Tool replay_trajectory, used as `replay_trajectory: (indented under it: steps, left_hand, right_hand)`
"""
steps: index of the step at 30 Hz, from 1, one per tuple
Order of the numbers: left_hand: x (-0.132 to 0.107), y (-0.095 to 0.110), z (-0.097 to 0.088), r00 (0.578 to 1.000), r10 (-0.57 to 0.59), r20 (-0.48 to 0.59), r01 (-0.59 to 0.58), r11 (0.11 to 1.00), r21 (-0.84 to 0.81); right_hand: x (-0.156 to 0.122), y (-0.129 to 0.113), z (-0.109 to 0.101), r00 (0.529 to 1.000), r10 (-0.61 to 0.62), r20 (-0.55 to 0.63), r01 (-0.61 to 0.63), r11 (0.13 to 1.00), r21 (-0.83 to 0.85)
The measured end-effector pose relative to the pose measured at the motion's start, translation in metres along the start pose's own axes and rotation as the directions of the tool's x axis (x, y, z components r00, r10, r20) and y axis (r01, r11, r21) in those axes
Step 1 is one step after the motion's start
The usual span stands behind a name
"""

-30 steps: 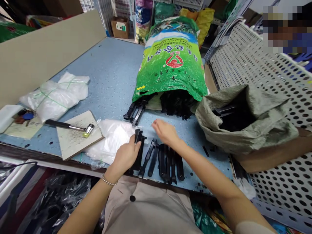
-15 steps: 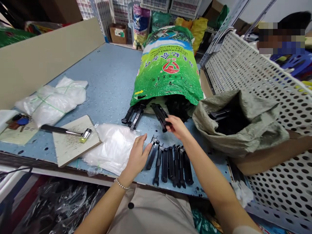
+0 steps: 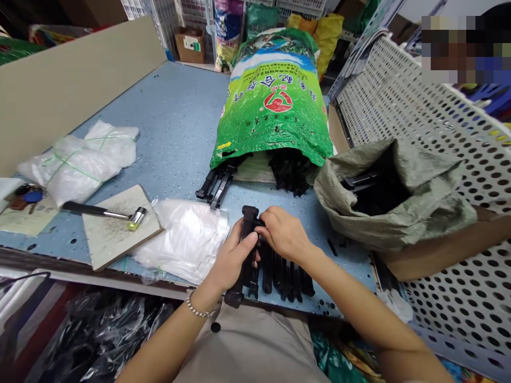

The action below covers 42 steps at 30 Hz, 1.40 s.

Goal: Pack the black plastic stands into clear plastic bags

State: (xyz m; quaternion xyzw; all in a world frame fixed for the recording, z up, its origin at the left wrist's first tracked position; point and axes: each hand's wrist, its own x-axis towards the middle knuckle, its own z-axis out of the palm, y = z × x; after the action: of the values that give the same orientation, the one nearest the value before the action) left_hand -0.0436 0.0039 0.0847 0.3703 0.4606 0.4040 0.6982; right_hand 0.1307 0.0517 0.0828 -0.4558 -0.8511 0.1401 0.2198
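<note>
My left hand [image 3: 231, 258] is wrapped round a long black plastic bar [image 3: 248, 234] with a wide T-shaped end, held tilted above the table edge. My right hand [image 3: 285, 234] pinches a dark piece at the upper side of that bar; whether it is a separate part is hidden by the fingers. Just beneath both hands, several similar black bars [image 3: 287, 279] lie side by side on the blue table [image 3: 175, 117]. More black bars [image 3: 217, 183] stick out of the mouth of a green printed sack [image 3: 275, 114].
At the right an open grey-green sack [image 3: 399, 229] holds black parts, beside a white perforated panel [image 3: 431, 101]. Clear plastic bags [image 3: 187, 234] lie left of my hands, near a hammer [image 3: 104, 211] on a board [image 3: 120, 239]. A person [image 3: 459, 53] is beyond the panel.
My right hand has come back from the green sack with a black bar. My left hand, open before, now grips it. A small black piece now shows on the table to the right.
</note>
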Motion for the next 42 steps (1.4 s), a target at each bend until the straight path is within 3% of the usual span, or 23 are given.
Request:
replay_trajectory:
  steps: [3,6,9,11,15,18,21,23,26,28,31,35,37,39,42]
  left_hand:
    - [0.000,-0.005,0.000,0.999,0.033,-0.040,-0.031,0.998,0.059]
    - [0.002,-0.011,-0.003,0.989,0.098,-0.108,-0.087,0.991,0.103]
    - [0.006,-0.012,-0.009,0.990,0.086,-0.110,-0.077,0.993,0.085]
    - [0.010,-0.008,-0.011,0.991,0.042,-0.125,-0.039,0.999,0.026]
    - [0.021,0.000,-0.008,0.987,-0.044,-0.157,0.031,0.996,-0.087]
    - [0.027,-0.002,-0.003,0.991,-0.063,-0.117,0.052,0.994,-0.099]
    - [0.027,-0.010,-0.014,0.992,-0.030,-0.124,0.030,1.000,-0.002]
    - [0.026,-0.016,-0.030,0.993,0.005,-0.119,0.014,0.988,0.154]
    - [0.026,-0.029,-0.050,0.993,-0.085,-0.085,0.106,0.950,0.293]
    - [0.028,-0.040,-0.049,0.980,-0.168,-0.106,0.188,0.959,0.213]
    - [0.029,-0.056,-0.034,0.966,-0.171,-0.195,0.173,0.985,-0.008]
    - [0.022,-0.061,-0.017,0.947,-0.156,-0.280,0.084,0.964,-0.252]
    - [0.013,-0.057,-0.014,0.940,-0.144,-0.308,0.028,0.935,-0.353]
    - [0.004,-0.052,-0.012,0.920,-0.087,-0.383,-0.079,0.914,-0.399]
    - [-0.006,-0.049,-0.017,0.897,0.046,-0.439,-0.191,0.937,-0.292]
  right_hand:
    - [0.010,0.008,0.018,0.995,-0.098,0.007,0.098,0.995,-0.021]
    - [0.008,0.012,0.028,1.000,0.020,0.010,-0.021,0.989,0.144]
    - [-0.004,0.007,0.020,0.990,0.113,0.088,-0.133,0.952,0.276]
    - [-0.018,-0.003,0.013,0.991,0.042,0.129,-0.075,0.963,0.259]
    - [-0.044,-0.031,0.018,0.969,-0.200,0.145,0.196,0.980,0.040]
    - [-0.052,-0.040,0.031,0.965,-0.233,0.119,0.240,0.969,-0.052]
    - [-0.062,-0.034,0.031,0.981,-0.101,0.168,0.109,0.993,-0.036]
    - [-0.076,-0.025,0.025,0.982,0.130,0.138,-0.118,0.989,-0.092]
    - [-0.105,-0.009,0.024,0.889,0.453,-0.063,-0.455,0.863,-0.220]
    - [-0.118,0.002,0.031,0.851,0.513,-0.109,-0.524,0.819,-0.235]
    - [-0.116,0.021,0.042,0.865,0.500,-0.052,-0.501,0.849,-0.167]
    - [-0.087,0.031,0.030,0.898,0.439,-0.018,-0.439,0.897,-0.049]
    - [-0.074,0.014,0.022,0.916,0.400,-0.033,-0.399,0.916,0.043]
    - [-0.065,-0.016,0.023,0.930,0.364,0.051,-0.366,0.903,0.226]
    - [-0.060,-0.055,0.040,0.898,0.294,0.326,-0.432,0.724,0.538]
